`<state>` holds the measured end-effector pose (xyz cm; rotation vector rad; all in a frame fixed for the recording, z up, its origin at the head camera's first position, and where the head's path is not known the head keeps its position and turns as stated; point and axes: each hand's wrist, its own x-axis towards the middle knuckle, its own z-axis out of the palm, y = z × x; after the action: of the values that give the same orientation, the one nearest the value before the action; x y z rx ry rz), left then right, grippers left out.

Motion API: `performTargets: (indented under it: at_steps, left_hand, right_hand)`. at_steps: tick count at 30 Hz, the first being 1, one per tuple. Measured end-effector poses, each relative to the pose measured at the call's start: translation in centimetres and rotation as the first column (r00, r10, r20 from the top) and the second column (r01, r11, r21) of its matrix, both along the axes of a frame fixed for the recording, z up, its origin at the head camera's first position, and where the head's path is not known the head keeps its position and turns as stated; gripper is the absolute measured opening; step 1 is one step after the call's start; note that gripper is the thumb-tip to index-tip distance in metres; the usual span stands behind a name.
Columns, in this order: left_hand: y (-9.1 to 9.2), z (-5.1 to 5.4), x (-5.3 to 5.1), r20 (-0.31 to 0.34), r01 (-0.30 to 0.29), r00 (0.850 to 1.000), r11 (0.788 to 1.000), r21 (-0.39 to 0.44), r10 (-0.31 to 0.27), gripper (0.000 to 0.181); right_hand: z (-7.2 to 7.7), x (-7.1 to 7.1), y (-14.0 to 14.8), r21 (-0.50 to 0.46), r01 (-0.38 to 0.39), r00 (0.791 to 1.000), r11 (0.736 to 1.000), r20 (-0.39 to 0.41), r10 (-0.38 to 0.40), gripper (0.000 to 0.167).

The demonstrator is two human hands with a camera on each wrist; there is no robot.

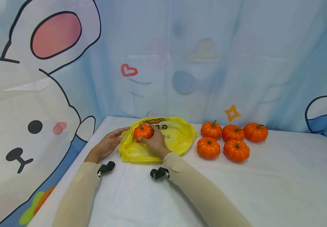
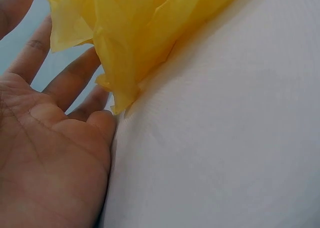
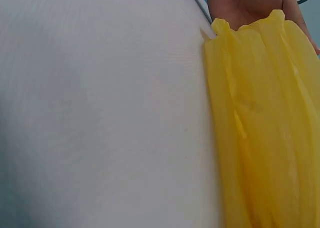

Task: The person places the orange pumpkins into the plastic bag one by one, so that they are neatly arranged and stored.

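A yellow plastic bag (image 1: 180, 135) lies on the white table, its print facing up. My right hand (image 1: 157, 142) grips a small orange pumpkin (image 1: 143, 131) with a green stem, at the bag's left part. Beside the bag's left edge, my left hand (image 1: 108, 145) has its fingers extended, the tips at the plastic. In the left wrist view the left palm (image 2: 50, 153) faces the yellow plastic (image 2: 135, 33) with fingers spread behind it. The right wrist view shows the bag's side (image 3: 265, 118) and the left hand (image 3: 250, 6) beyond; the right hand is out of that view.
Several orange pumpkins (image 1: 236, 150) stand in two rows on the table (image 1: 280, 176), right of the bag. A patterned curtain (image 1: 152, 37) hangs behind the table and along its left side. A black wrist device (image 1: 159, 173) sits at the right cuff.
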<state>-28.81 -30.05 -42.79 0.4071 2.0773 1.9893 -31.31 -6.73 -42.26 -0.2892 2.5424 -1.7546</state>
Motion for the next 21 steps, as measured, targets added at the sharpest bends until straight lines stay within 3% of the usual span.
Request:
performTargets:
  at_steps: [8,13,15,21]
  left_hand:
    - [0.0,-0.1,0.0,-0.018,0.007,1.000,1.000,0.011,-0.007,0.051]
    - [0.0,0.0,0.0,0.004,-0.003,1.000,1.000,0.009,0.003,0.051]
    - [0.1,-0.1,0.0,0.015,-0.013,1.000,1.000,0.010,0.013,0.050]
    - [0.2,0.1,0.1,0.025,-0.027,0.999,1.000,0.005,0.027,0.051]
  right_hand:
    - [1.6,0.3,1.5,0.003,-0.057,0.997,0.998,0.052,0.057,0.081]
    - [3.1,1.8,4.7,-0.005,-0.106,0.992,0.994,0.064,0.106,0.081]
    - [3.9,2.7,6.8,0.009,-0.125,0.992,0.992,0.031,0.124,0.080]
    - [6.6,4.5,15.6,0.028,-0.122,0.973,0.992,-0.195,0.126,0.072]
